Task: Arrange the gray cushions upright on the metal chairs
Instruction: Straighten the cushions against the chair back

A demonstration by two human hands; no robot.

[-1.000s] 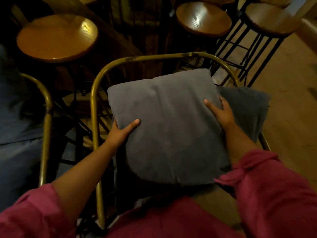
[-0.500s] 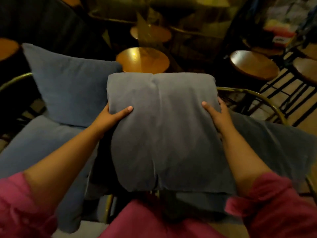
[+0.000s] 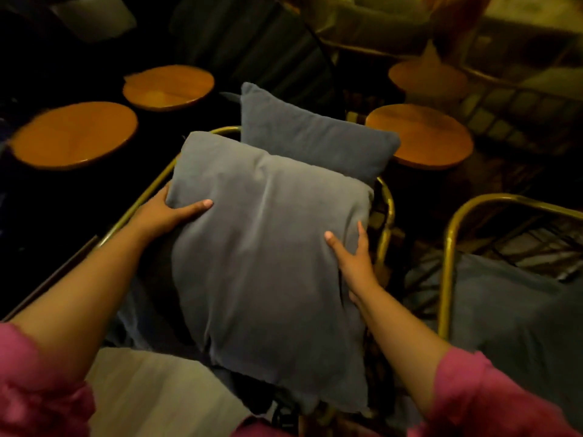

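I hold a gray cushion (image 3: 268,260) by its two sides over a brass-coloured metal chair (image 3: 386,216). My left hand (image 3: 167,212) grips its left edge, thumb on top. My right hand (image 3: 355,257) grips its right edge. Behind it a second gray cushion (image 3: 312,137) stands upright against the chair's back. The held cushion hides most of the seat. To the right stands another metal chair (image 3: 448,247) with a gray seat pad (image 3: 511,310) lying flat on it.
Round wooden stools stand around: two at the left (image 3: 75,134) (image 3: 167,86), one right of the upright cushion (image 3: 422,134), one further back (image 3: 426,77). A pale surface (image 3: 151,392) lies at the bottom left. The surroundings are dark.
The view has swung left from one chair to the neighbouring one. Both hands kept their grip and carried the cushion over the chair with the upright cushion, now tilted in front of it.
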